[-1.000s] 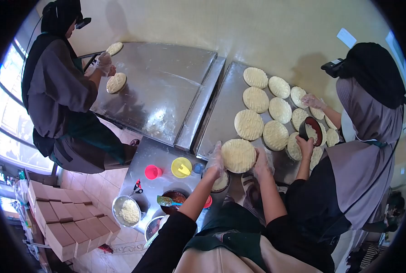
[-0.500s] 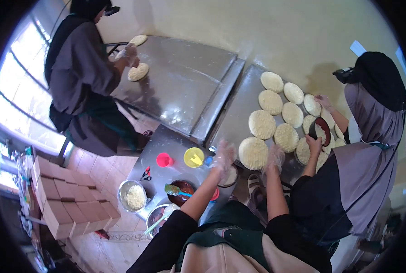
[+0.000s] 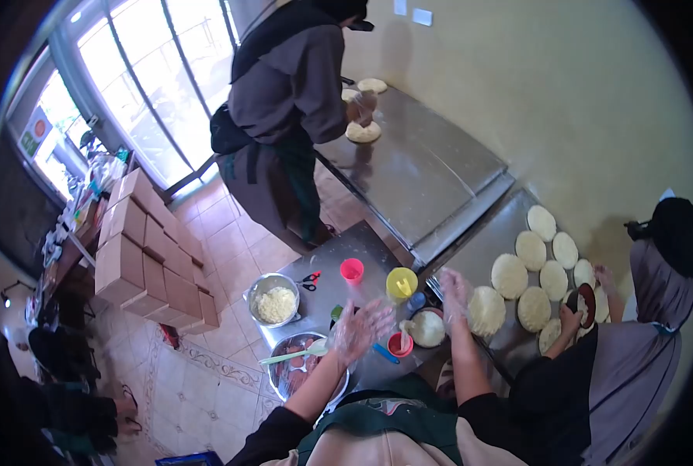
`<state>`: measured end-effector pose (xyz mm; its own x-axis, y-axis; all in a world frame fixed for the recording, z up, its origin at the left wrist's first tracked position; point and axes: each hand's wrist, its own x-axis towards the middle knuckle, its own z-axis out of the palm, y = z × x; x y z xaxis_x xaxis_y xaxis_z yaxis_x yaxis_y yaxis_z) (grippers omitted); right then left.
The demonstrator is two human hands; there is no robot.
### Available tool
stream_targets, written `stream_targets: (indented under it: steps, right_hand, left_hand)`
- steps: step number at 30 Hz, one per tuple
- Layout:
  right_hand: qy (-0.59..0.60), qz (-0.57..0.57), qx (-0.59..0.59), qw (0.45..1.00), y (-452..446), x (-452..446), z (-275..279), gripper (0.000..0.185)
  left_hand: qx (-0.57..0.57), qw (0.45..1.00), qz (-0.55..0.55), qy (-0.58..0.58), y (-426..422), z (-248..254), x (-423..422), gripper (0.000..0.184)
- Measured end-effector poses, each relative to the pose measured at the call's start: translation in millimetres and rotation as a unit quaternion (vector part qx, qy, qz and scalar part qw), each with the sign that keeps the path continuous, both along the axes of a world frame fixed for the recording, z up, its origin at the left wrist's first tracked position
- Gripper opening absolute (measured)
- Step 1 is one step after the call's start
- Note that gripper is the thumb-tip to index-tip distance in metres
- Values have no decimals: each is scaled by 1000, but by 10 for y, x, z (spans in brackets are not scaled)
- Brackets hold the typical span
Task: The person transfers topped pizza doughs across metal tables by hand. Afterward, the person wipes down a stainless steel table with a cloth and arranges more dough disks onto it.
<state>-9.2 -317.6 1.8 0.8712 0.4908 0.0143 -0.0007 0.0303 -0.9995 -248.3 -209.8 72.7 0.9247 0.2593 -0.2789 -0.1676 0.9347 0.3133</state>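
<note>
My left hand point(image 3: 362, 332), in a clear plastic glove, is held palm down with fingers spread above the small metal table. Beneath it, the bowl with the blue-handled spatula point(image 3: 385, 353) is mostly hidden. My right hand point(image 3: 456, 299), also gloved, is raised with fingers extended, beside the nearest round flat dough point(image 3: 487, 311); I cannot tell whether they touch. Neither hand holds anything I can see. Between them are a red cup point(image 3: 399, 344), a bowl of white contents point(image 3: 428, 328) and a yellow cup point(image 3: 402, 285).
A metal bowl of white shreds point(image 3: 275, 304), scissors point(image 3: 309, 281), a pink-red cup point(image 3: 352, 270) and a bowl with a pale-green spatula point(image 3: 294, 356) stand leftward. One co-worker point(image 3: 284, 101) handles dough at the far table; another point(image 3: 634, 349) holds a bowl at right. Boxes point(image 3: 156, 264) are stacked left.
My view has swung left. My left hand has moved from beside the yellow cup to above the spatula bowl. My right hand has shifted to the near dough's left side.
</note>
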Motion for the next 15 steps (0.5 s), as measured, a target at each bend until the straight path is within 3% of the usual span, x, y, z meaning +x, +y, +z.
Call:
stream_targets:
  steps: [2, 6, 11, 13, 14, 15]
  right_hand:
    - [-17, 44, -38, 998, 122, -126, -83, 23]
    - [-97, 141, -97, 980, 448, -191, -11, 22]
    - [-103, 153, -78, 980, 957, 109, 8, 19]
    - [-229, 146, -162, 949, 1141, 269, 143, 17]
    - [-229, 141, -142, 952, 1337, 414, -85, 16]
    - [-313, 97, -136, 935, 1448, 541, -167, 16]
  left_hand:
    - [-6, 999, 23, 47, -79, -115, -195, 75]
    - [-9, 998, 60, 34, -162, -328, -348, 68]
    - [18, 989, 115, 95, -61, -275, -170, 67]
    - [43, 985, 119, 122, 27, -357, -65, 67]
    - [43, 982, 136, 124, 48, -360, -15, 67]
    - [62, 980, 135, 132, 72, -341, 42, 65]
